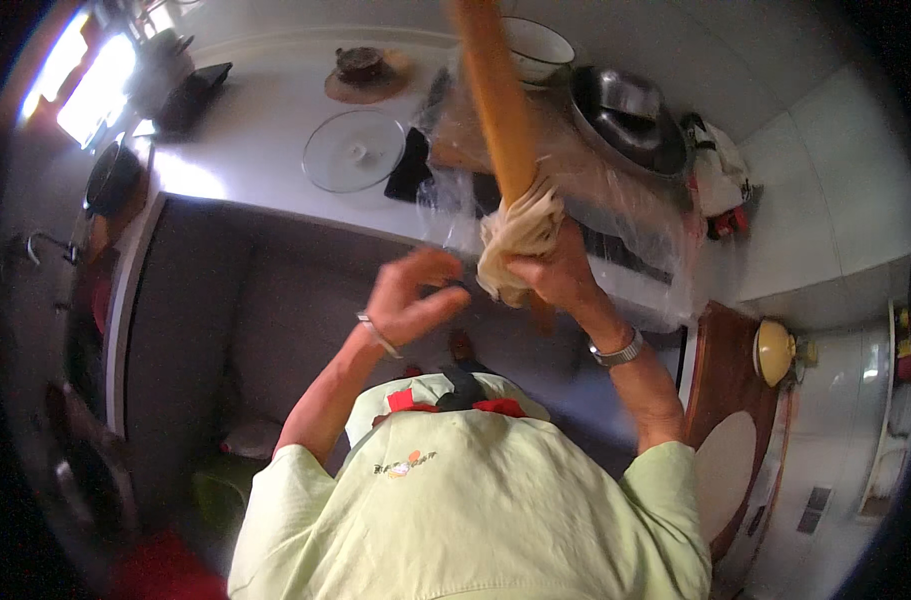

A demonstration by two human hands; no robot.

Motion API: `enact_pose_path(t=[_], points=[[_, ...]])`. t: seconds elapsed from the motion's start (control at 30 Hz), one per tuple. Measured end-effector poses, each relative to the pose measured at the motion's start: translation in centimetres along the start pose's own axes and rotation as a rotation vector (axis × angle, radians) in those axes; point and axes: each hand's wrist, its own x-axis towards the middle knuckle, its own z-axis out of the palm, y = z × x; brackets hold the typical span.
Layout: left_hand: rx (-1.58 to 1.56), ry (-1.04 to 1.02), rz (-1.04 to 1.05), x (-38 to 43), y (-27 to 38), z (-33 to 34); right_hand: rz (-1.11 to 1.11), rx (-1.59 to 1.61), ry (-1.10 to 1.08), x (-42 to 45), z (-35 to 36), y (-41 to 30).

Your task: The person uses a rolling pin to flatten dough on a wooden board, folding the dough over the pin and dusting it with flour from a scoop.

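Note:
A long, thick wooden rod (496, 97), like a rolling pin, slants up and away in front of me. My right hand (568, 270) grips a crumpled off-white cloth (517, 236) wrapped around its lower part. The rod's lower end shows blurred below the cloth. To the left of the cloth, my left hand (414, 289) is raised with its fingers curved and apart, holding nothing. It is blurred and does not touch the rod. Clear plastic sheeting (643, 217) hangs over the counter edge behind my right hand.
On the white counter (253, 142) lie a glass lid (335, 161) and a dark pot (361, 66) on a round mat. A white bowl (541, 49) and a shiny metal basin (628, 120) stand at the back. A yellow bowl (774, 352) is at right.

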Motion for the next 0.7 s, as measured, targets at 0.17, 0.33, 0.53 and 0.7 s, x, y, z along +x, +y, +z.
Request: enact_pose_path(t=[0.17, 0.33, 0.53, 0.7], points=[[-0.712, 0.503, 0.307, 3.4, 4.8, 0.3, -0.534, -0.223, -0.404, -1.7, 2.7, 1.5], [-0.852, 0.348, 0.383, 0.7, 0.4, -8.3, -0.178, -0.493, -0.454, -9.6, 4.3, 8.1], [-0.606, 0.648, 0.499, -5.0, 2.5, -15.2, 0.908, 0.903, 0.032, -20.2, -8.3, 12.5], [-0.556, 0.753, 0.387, -5.9, 1.4, -13.4, 0.934, -0.324, -0.257, -26.1, -8.8, 17.7]])
